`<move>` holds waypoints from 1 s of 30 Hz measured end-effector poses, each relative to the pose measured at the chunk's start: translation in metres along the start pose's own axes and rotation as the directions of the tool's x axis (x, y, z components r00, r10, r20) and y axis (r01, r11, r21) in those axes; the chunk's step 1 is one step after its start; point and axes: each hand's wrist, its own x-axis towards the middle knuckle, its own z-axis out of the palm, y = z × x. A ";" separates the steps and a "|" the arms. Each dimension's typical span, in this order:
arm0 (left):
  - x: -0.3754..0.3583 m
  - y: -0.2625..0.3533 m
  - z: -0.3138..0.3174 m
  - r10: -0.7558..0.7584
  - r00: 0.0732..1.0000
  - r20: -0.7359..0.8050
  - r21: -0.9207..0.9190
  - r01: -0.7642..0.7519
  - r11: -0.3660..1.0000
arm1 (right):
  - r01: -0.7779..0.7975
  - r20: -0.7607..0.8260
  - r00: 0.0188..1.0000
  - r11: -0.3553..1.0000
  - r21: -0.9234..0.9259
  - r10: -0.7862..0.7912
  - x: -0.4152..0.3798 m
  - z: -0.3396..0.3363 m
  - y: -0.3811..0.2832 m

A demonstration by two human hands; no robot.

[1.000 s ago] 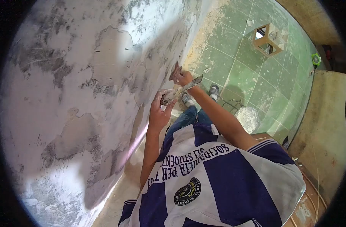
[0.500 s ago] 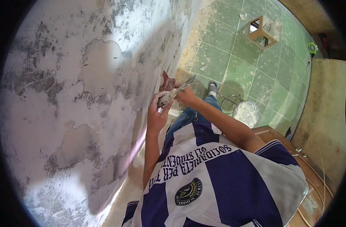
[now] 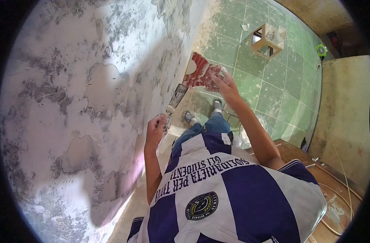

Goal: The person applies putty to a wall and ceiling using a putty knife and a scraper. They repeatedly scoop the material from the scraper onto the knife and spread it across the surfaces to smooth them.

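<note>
My left hand (image 3: 155, 128) is closed around the handle of a putty knife (image 3: 178, 95), close beside the wall. The knife's broad, dark blade points up and away from me, toward the floor's edge. In my right hand (image 3: 227, 85) is a red, striped piece of sheet (image 3: 199, 71) with a curved cut-out, gripped at its near end between thumb and fingers. White paste is smeared over that end and on my fingertips. The blade's tip comes right up to the red sheet's lower edge in this view.
A patchy grey-white wall (image 3: 83, 117) with dark marks fills the left side. Dusty green tiles (image 3: 249, 81) cover the floor, where a small wooden frame box (image 3: 268, 41) stands. At right are a brown wooden surface (image 3: 302, 166) with cables and a round green object (image 3: 321, 50).
My hands, close together before, have moved apart. The right hand has gone forward and right with the red sheet; the left has drawn slightly back with the putty knife.
</note>
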 end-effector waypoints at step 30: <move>0.014 0.074 0.107 -0.064 0.997 -0.034 -0.200 0.056 0.978 | 0.070 0.080 0.995 0.996 -0.048 -0.066 0.004 -0.047 -0.086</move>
